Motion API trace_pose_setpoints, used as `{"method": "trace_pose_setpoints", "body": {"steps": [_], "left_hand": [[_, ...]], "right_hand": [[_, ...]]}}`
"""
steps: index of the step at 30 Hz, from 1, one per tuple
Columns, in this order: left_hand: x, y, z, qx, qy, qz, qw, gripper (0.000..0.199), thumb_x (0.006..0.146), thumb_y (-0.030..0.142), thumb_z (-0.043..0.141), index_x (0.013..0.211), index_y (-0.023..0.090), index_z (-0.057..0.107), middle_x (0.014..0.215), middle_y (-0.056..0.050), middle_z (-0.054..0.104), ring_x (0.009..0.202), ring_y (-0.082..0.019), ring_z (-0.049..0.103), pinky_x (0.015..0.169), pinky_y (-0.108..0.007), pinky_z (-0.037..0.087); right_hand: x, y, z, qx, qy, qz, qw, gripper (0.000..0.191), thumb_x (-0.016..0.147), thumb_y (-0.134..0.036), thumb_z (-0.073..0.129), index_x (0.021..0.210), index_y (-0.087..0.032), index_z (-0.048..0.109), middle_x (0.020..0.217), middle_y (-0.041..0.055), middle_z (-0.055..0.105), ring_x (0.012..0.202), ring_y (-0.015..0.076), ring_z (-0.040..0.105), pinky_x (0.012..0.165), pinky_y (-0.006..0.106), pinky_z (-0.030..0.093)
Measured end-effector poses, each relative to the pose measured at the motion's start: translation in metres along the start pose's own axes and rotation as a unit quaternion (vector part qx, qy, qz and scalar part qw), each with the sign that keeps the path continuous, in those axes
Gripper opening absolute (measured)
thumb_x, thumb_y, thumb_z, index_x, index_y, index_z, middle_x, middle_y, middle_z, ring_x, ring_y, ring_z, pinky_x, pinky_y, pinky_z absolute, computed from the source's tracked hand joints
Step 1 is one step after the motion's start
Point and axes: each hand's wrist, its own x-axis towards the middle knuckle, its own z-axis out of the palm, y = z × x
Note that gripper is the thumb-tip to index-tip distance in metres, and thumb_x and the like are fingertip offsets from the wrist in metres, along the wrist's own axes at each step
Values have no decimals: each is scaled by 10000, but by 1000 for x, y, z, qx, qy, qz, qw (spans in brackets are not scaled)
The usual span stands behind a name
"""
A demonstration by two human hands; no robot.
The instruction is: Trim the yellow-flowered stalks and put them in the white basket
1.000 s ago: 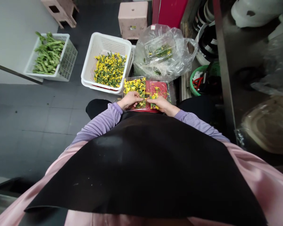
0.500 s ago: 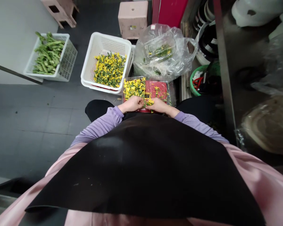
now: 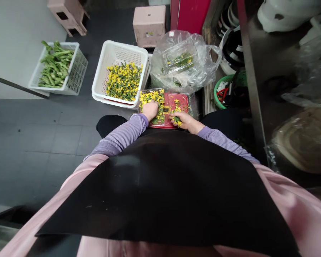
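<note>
A clear plastic box with a red surface beneath it lies before my lap. Its left half [image 3: 159, 95] is filled with yellow flowers with green stems; the right half [image 3: 179, 98] holds a few loose ones. My left hand [image 3: 150, 110] is closed over the flowers in the left half, and its fingertips are hidden among them. My right hand [image 3: 183, 119], fingers curled, holds a small bunch of yellow flowers [image 3: 177, 121] over the front of the right half.
A white basket [image 3: 98, 76] of yellow flowers stands beyond, at the left. Behind the box sits a clear plastic bag [image 3: 200, 71]. A basket of green stalks [image 3: 75, 73], a pink stool [image 3: 149, 23] and a green basket [image 3: 217, 98] stand around.
My left hand has moved left, away from my right hand, onto the flowers in the left half. My right hand has shifted slightly right, and its bunch shows more clearly.
</note>
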Motion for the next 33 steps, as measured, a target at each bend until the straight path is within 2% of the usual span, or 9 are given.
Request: {"method": "trace_pose_setpoints", "body": {"steps": [3, 6, 10, 14, 17, 23, 28, 31, 33], "left_hand": [[1, -2, 1, 2, -3, 7, 1000, 382, 1029, 283, 488, 1236, 68, 727, 1263, -238, 692, 1164, -334, 703, 943, -362, 513], [-17, 1, 0, -7, 9, 29, 1000, 371, 1034, 331, 495, 1156, 95, 754, 1191, -217, 729, 1118, -323, 715, 907, -357, 521], [-46, 7, 3, -45, -6, 120, 992, 253, 996, 272, 576, 1050, 122, 772, 1064, -168, 770, 1028, -264, 730, 890, -320, 525], [-56, 4, 10, -144, 17, 181, 973, 192, 938, 144, 585, 976, 143, 773, 973, -117, 779, 929, -210, 723, 878, -302, 529], [-56, 1, 11, -213, 33, 169, 962, 189, 910, 127, 574, 840, 153, 748, 840, -71, 753, 802, -171, 683, 817, -279, 514], [-51, 7, 5, -332, -16, 115, 936, 194, 861, 148, 571, 710, 139, 692, 684, 9, 658, 676, -120, 588, 707, -232, 458], [-25, 2, 6, -179, -5, 23, 984, 351, 1000, 282, 495, 855, 106, 761, 859, -132, 751, 852, -228, 705, 820, -310, 510], [0, 0, 9, -85, 26, -30, 996, 315, 981, 182, 514, 1159, 66, 746, 1160, -236, 751, 1089, -291, 726, 922, -334, 519], [14, 3, 10, -60, 14, -48, 997, 338, 985, 157, 501, 1199, 46, 738, 1216, -270, 732, 1159, -309, 717, 965, -345, 522]], "right_hand": [[3, 2, 3, -12, 44, -17, 999, 137, 759, -132, 757, 734, -183, 632, 607, -21, 606, 497, 96, 474, 463, 228, 373], [8, 7, 4, -30, 92, -43, 994, 187, 736, -152, 826, 765, -186, 645, 647, -8, 648, 564, 126, 543, 515, 256, 448], [13, 13, 10, -63, 73, -72, 993, 235, 746, -257, 879, 777, -193, 655, 648, 21, 674, 659, 187, 630, 597, 308, 524], [13, 13, 14, -100, 86, -71, 989, 226, 743, -284, 878, 773, -192, 675, 654, 36, 696, 732, 232, 678, 675, 355, 555], [13, 13, 13, -118, 83, -94, 985, 234, 741, -312, 880, 785, -195, 682, 661, 34, 699, 751, 242, 688, 715, 377, 568], [5, 15, 11, -85, 14, -92, 992, 182, 720, -252, 875, 801, -185, 726, 686, 38, 730, 775, 233, 699, 748, 365, 585], [8, 13, 5, -17, 18, -62, 998, 135, 779, -200, 821, 791, -188, 687, 682, 13, 700, 630, 160, 628, 635, 304, 545], [17, 9, -2, 12, 60, -56, 997, 233, 846, -304, 808, 762, -208, 613, 636, -5, 634, 539, 138, 545, 522, 286, 472], [20, 7, -5, 32, 63, -54, 996, 259, 853, -334, 813, 773, -213, 599, 627, -9, 612, 525, 135, 523, 492, 276, 440]]}}
